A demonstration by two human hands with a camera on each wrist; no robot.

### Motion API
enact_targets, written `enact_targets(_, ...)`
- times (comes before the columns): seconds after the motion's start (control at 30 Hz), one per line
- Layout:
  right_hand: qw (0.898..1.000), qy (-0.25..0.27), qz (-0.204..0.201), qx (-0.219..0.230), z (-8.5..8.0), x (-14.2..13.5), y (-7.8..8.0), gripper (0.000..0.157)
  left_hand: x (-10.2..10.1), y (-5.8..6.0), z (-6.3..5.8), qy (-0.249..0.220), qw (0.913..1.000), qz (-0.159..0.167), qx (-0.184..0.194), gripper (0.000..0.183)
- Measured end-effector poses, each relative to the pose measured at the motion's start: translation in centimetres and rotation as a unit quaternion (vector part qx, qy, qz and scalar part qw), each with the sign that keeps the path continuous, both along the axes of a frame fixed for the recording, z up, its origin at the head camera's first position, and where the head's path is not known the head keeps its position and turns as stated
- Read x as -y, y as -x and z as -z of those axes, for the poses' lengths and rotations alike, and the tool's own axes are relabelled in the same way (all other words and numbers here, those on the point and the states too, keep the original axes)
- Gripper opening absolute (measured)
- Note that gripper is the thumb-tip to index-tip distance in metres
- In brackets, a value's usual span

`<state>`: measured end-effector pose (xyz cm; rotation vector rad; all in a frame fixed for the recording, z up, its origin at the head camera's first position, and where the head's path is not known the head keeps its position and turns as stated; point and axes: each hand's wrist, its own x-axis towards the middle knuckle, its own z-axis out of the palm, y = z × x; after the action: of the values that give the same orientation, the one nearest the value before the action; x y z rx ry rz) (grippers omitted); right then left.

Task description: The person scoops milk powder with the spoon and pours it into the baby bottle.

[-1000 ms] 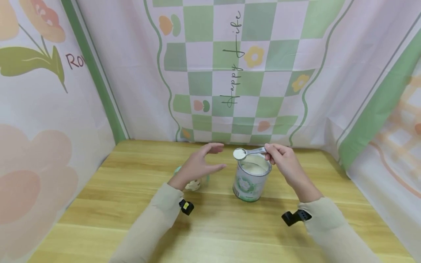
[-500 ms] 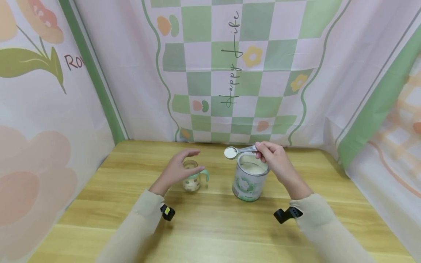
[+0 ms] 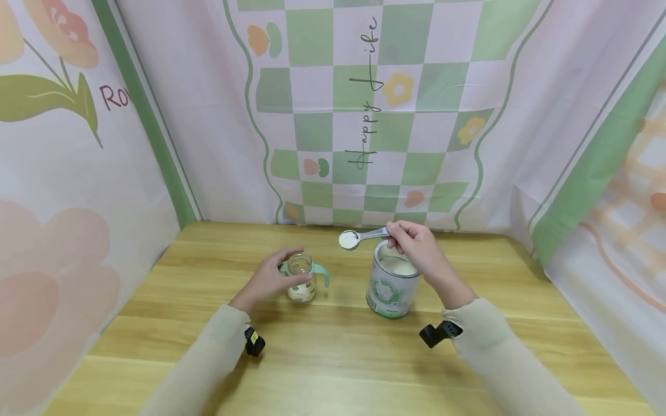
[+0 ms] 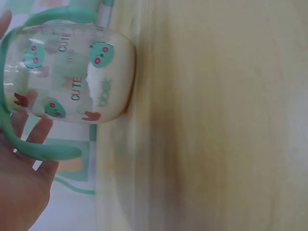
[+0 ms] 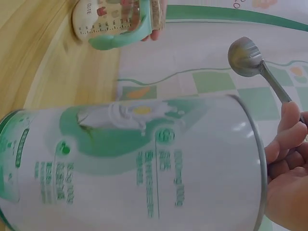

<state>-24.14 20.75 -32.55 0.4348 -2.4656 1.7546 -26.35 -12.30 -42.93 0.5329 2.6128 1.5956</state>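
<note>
A clear baby bottle (image 3: 302, 289) with mint-green handles stands upright on the wooden table, lidless, with pale contents at its bottom. Around its upper part my left hand (image 3: 267, 280) is spread, thumb in front and fingers behind. In the left wrist view the fingers (image 4: 41, 130) look loosely extended beside a handle; whether they touch the glass I cannot tell. My right hand (image 3: 418, 248) pinches the handle of a metal measuring spoon (image 3: 349, 240) heaped with white powder. The spoon is held level, between bottle and tin. Below that hand stands an open milk powder tin (image 3: 392, 289).
The wooden table (image 3: 333, 358) ends at a checked, printed curtain (image 3: 348, 127) close behind the bottle and tin. More printed cloth (image 3: 78, 173) hangs at the left and right. A gap of bare tabletop separates bottle from tin.
My left hand has moved left and down, from in front of the bottle to around its upper part. My right hand has carried the filled spoon left, past the tin's rim.
</note>
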Motion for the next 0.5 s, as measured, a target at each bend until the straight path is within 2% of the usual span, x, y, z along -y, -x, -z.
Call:
enact_targets(0.13,1.0,0.002,-0.008,0.006,-0.1,0.9,0.2,0.038,0.2,0.1,0.5,-0.016,0.9996,0.009,0.02,0.075)
enact_targets(0.33,1.0,-0.014,-0.009,0.002,-0.3,2.3,0.5,0.037,0.2,0.0,1.1,-0.032,0.9994,0.003,0.015,0.075)
enact_targets(0.5,0.999,-0.033,-0.004,-0.018,-0.3,3.7,0.7,0.035,0.0,-0.2,1.1,-0.045,0.9988,0.004,0.02,0.073)
